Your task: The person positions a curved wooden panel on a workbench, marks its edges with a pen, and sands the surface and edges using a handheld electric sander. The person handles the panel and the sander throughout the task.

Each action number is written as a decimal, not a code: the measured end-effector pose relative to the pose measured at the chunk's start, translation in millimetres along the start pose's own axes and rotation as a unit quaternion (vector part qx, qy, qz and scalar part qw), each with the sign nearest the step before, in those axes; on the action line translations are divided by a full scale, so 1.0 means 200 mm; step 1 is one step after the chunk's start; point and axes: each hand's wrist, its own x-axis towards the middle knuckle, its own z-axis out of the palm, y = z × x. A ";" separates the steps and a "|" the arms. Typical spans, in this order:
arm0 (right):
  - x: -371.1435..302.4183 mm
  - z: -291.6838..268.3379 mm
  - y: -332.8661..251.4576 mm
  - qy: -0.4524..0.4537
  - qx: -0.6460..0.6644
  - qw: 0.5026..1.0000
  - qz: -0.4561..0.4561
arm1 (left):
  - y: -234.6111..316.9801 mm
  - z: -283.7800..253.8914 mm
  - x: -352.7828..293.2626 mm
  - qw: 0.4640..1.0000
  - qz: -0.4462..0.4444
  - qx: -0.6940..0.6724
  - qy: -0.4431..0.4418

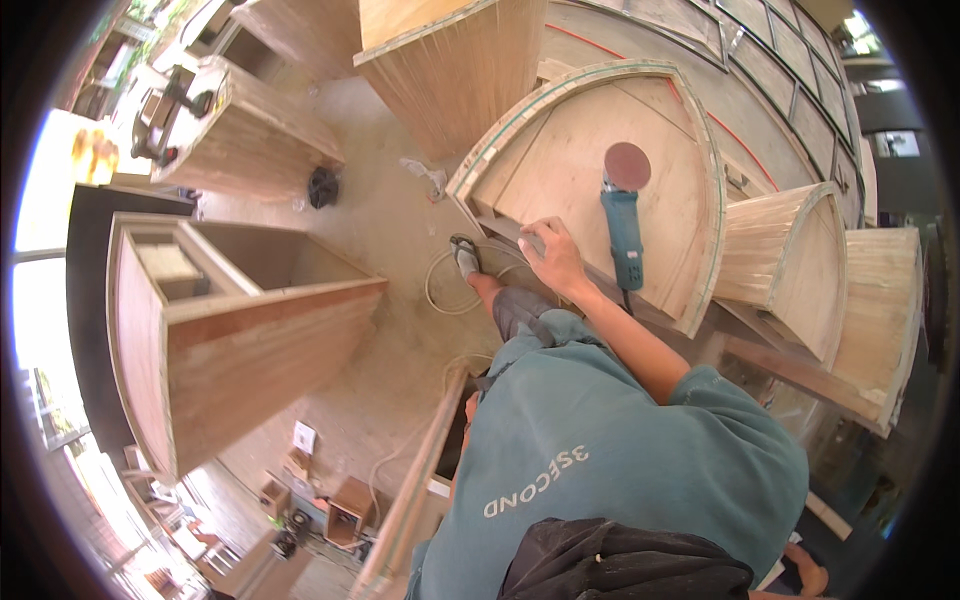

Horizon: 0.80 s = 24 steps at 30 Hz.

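My right hand [553, 258] is at the near edge of a curved wooden cabinet [580, 120], its fingers bent over a small grey-brown piece that I cannot make out. To the right of that hand, a teal angle sander [625, 238] with a round reddish-brown disc [627, 166] lies on the cabinet's top panel. Its dark cord runs down past the near edge. Of my left hand [470, 407] only a sliver of skin shows beside my shirt, close to a long wooden piece [420, 480]; its fingers are hidden.
An open-topped wooden cabinet [260, 340] stands at left, with more wooden cabinets [450, 80] at the back and curved units [790, 250] at right. A pale hose [437, 297] loops on the floor near my foot. A black bag [322, 187] and small wooden boxes [348, 508] lie about.
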 end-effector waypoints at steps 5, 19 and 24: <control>0.50 0.24 0.05 0.105 -0.030 0.994 0.027 | 0.35 -0.56 0.24 0.989 0.067 0.134 -0.018; 1.30 0.29 0.37 0.421 -0.164 0.857 0.248 | 1.97 -1.75 1.17 0.995 0.031 -0.090 0.043; 1.47 -0.03 0.60 0.458 -0.135 0.797 0.370 | 2.07 -1.81 1.47 0.994 0.057 0.063 -0.074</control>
